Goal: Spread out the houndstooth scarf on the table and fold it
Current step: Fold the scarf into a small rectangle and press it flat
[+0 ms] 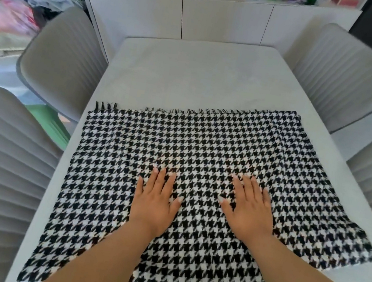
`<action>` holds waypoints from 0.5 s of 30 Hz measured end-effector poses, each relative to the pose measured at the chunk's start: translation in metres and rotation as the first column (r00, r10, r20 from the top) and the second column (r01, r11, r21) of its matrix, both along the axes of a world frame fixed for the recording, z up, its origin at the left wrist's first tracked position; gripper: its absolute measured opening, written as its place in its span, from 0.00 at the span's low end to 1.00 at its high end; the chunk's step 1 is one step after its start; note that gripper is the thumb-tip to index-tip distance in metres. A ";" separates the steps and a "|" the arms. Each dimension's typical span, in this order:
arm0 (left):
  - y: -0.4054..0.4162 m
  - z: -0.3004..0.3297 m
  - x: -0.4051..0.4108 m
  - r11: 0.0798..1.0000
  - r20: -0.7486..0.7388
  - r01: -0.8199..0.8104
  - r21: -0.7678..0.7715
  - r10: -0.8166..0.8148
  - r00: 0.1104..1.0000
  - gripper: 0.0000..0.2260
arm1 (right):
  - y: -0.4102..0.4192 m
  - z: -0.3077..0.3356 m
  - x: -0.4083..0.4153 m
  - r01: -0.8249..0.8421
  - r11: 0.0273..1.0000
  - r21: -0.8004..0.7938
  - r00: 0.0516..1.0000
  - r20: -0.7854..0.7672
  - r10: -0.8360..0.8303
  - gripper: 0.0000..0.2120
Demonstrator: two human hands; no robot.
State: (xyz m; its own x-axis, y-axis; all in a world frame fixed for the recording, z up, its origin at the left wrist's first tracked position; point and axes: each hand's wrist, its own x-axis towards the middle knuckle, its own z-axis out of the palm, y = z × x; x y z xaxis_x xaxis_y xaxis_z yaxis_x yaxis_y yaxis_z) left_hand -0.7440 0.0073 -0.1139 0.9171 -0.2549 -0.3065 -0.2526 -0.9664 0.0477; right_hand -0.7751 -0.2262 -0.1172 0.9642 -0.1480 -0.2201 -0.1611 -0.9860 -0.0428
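Head view shows left hand and right hand flat, grasping nothing, on the houndstooth scarf; its overhang past the table left edge could drag it off.

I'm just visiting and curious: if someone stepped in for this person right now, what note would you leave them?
Left hand: open, flat on the scarf.
Right hand: open, flat on the scarf too.
The scarf lies spread on the table, fringed edge on the far side; its near left corner hangs past the table's edge.
Done: spreading, apart from a few low ripples.
Left: the folding; I cannot tell whether it is already doubled.
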 end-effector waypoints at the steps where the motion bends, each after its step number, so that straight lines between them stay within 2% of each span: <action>1: 0.000 0.003 -0.012 1.000 -0.004 -0.014 -0.010 0.014 1.000 0.29 | 0.001 0.001 -0.011 0.010 1.000 0.007 1.000 -0.007 -0.010 0.37; 3: -0.004 0.011 -0.036 0.999 0.025 -0.022 -0.047 0.023 0.999 0.29 | 0.005 0.004 -0.031 0.033 0.999 0.028 0.999 -0.017 -0.033 0.36; 7: -0.023 0.010 -0.094 0.981 0.107 0.077 -0.177 -0.059 0.993 0.28 | 0.017 0.006 -0.076 0.018 0.998 0.058 1.000 0.022 -0.019 0.42; 10: -0.010 -0.002 -0.122 0.995 0.036 0.044 -0.090 -0.041 0.998 0.30 | 0.003 0.001 -0.105 0.012 0.999 0.031 1.000 0.021 -0.013 0.42; 15: 0.025 0.001 -0.131 0.996 0.003 -0.084 0.016 0.084 0.996 0.34 | -0.034 0.004 -0.129 0.140 0.990 -0.036 0.990 -0.012 -0.140 0.40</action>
